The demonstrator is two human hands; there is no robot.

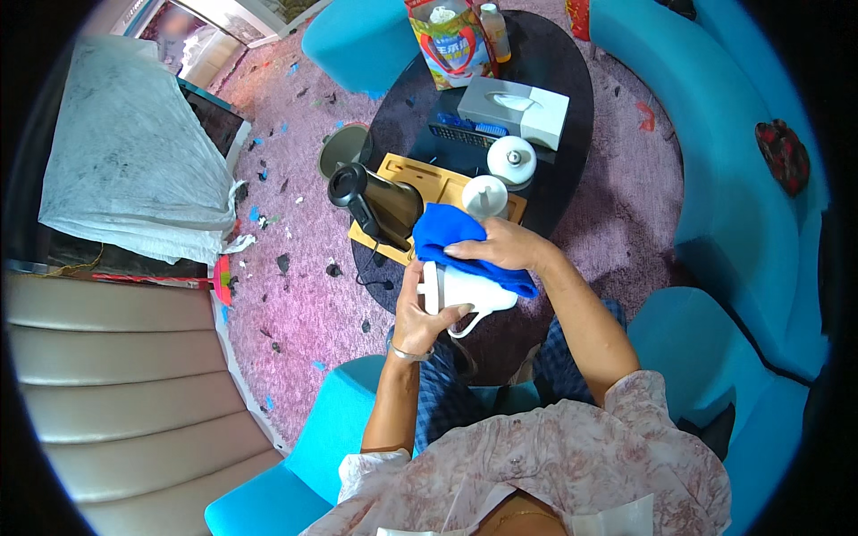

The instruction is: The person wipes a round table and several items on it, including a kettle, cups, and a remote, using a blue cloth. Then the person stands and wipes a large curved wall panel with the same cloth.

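Observation:
A white lidded mug (pixel 462 289) lies tilted on its side above my lap, its handle towards me. My left hand (pixel 423 309) grips it near the lid end, with the white lid (pixel 430 288) at the left. A blue cloth (pixel 446 231) is draped over the mug's far side. My right hand (pixel 509 246) holds that cloth against the mug. Just beyond are a wooden tray (pixel 436 181), a dark electric kettle (pixel 385 204) and a white cup (pixel 484 194). The kettle's base is partly hidden.
A white lidded jar (pixel 511 161), a tissue box (pixel 486 100), a remote control (pixel 462 136), a bottle (pixel 495 33) and a printed bag (pixel 446 50) stand on the dark oval table (pixel 570 74). A waste bin (pixel 342 151) is beside it. Scraps litter the carpet (pixel 301 295); turquoise sofas (pixel 724 147) curve around.

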